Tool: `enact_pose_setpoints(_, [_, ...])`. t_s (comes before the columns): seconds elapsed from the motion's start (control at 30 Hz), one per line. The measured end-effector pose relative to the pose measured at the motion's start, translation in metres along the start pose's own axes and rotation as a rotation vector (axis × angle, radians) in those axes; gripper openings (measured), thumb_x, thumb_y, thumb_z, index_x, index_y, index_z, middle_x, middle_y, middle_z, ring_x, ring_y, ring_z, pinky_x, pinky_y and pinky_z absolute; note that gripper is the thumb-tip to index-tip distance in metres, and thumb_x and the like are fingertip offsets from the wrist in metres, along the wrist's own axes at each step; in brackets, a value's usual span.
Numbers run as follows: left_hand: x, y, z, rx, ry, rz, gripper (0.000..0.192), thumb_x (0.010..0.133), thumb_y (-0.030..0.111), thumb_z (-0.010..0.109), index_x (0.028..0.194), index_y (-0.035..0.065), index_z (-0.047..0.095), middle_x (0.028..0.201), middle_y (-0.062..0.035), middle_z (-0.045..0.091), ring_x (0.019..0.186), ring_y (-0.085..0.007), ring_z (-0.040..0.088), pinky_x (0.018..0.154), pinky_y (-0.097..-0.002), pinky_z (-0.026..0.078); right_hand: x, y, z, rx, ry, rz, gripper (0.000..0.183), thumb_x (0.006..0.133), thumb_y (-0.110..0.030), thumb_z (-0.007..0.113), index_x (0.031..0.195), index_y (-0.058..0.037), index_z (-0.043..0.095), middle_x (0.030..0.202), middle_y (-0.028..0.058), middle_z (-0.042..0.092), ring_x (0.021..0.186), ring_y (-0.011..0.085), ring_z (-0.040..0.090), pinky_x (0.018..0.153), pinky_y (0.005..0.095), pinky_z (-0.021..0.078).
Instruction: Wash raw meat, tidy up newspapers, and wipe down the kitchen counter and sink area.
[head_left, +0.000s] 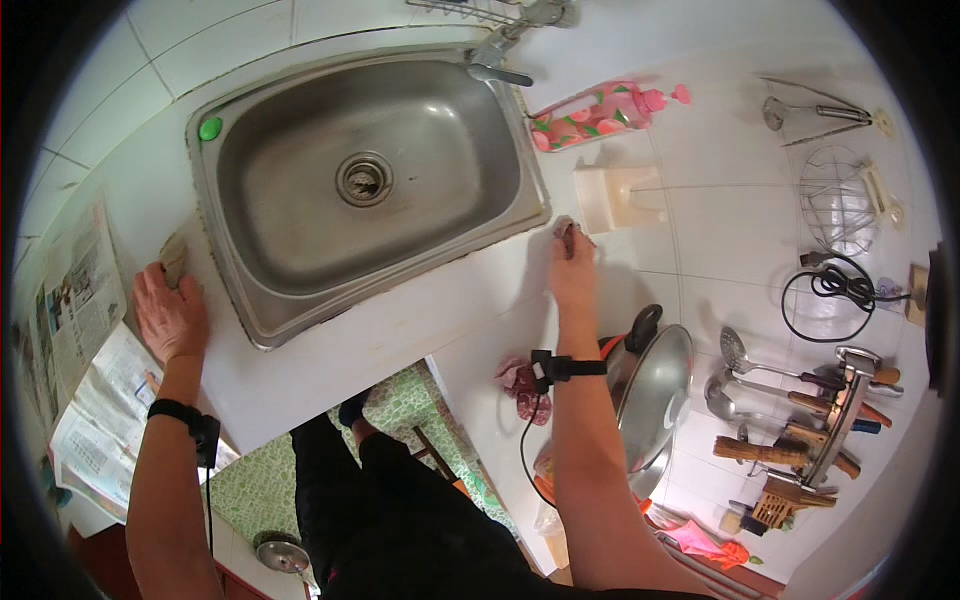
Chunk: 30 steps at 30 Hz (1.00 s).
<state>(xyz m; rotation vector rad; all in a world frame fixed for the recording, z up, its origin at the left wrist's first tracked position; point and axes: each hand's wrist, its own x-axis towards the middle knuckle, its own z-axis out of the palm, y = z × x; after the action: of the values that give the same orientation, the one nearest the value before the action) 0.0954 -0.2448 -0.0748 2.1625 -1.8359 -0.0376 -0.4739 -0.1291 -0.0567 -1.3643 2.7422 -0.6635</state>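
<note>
My left hand rests on the white counter, left of the stainless steel sink. Its fingers touch a brownish cloth that lies flat; whether they grip it cannot be told. My right hand is closed around a crumpled dark cloth, just past the sink's right front corner. Both wrists wear black straps with small devices. A drain strainer sits at the bottom of the basin. The faucet stands at the back right corner.
Newspapers cover the left side. A pink patterned soap bottle and a cream plastic holder stand right of the sink. Near my right forearm are a pan with a metal lid and a crumpled reddish cloth. Utensils hang from a wall rack.
</note>
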Motion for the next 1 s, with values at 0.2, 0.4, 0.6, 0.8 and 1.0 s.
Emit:
enact_pose_setpoints(0.2, [-0.002, -0.014, 0.001, 0.029, -0.009, -0.028, 0.032, 0.093, 0.025, 0.056, 0.117, 0.0047, 0.054, 0.115, -0.0181, 0.055, 0.113, -0.0418, 0.055, 0.098, -0.0515, 0.045, -0.012, -0.002, 0.017, -0.102, 0.105, -0.214, 0.036, 0.089, 0.0, 0.056, 0.122, 0.001, 0.068, 0.124, 0.0221, 0.067, 0.12, 0.0423, 0.06, 0.103, 0.0479, 0.0483])
enact_pose_setpoints(0.4, [-0.003, -0.005, 0.008, 0.017, 0.017, 0.011, 0.032, 0.095, 0.026, 0.055, 0.117, 0.0025, 0.052, 0.114, -0.0201, 0.054, 0.112, -0.0434, 0.054, 0.098, -0.0521, 0.045, 0.013, 0.068, 0.016, 0.499, 0.284, 0.246, 0.018, 0.096, -0.009, 0.053, 0.095, 0.0033, 0.066, 0.099, 0.0109, 0.069, 0.096, 0.0286, 0.064, 0.085, 0.0372, 0.0499])
enact_pose_setpoints(0.6, [-0.002, -0.024, 0.009, 0.045, 0.052, 0.038, 0.034, 0.096, 0.026, 0.054, 0.118, 0.0012, 0.05, 0.117, -0.0223, 0.053, 0.113, -0.0456, 0.054, 0.098, -0.0534, 0.044, 0.074, 0.135, 0.044, 0.887, 0.469, 0.421, 0.018, 0.098, -0.012, 0.053, 0.099, 0.0004, 0.066, 0.097, 0.0084, 0.067, 0.091, 0.0223, 0.062, 0.083, 0.0308, 0.0474])
enact_pose_setpoints(0.8, [-0.007, -0.016, 0.031, -0.021, 0.057, 0.114, 0.036, 0.096, 0.027, 0.054, 0.12, 0.0006, 0.051, 0.117, -0.0226, 0.053, 0.112, -0.0457, 0.053, 0.097, -0.0535, 0.044, 0.082, 0.191, 0.023, -0.097, 0.355, 0.17, 0.024, 0.096, -0.001, 0.049, 0.109, -0.0007, 0.069, 0.111, 0.0153, 0.072, 0.1, 0.0279, 0.068, 0.087, 0.0346, 0.0495])
enact_pose_setpoints(1.0, [0.002, -0.036, 0.006, 0.121, 0.045, 0.047, 0.035, 0.098, 0.028, 0.052, 0.12, 0.0001, 0.05, 0.117, -0.0222, 0.053, 0.112, -0.0451, 0.054, 0.096, -0.053, 0.044, -0.053, 0.007, 0.029, -0.056, 0.106, -0.052, 0.047, 0.09, 0.004, 0.049, 0.136, 0.0022, 0.06, 0.14, 0.0229, 0.06, 0.134, 0.0368, 0.055, 0.116, 0.0418, 0.0419])
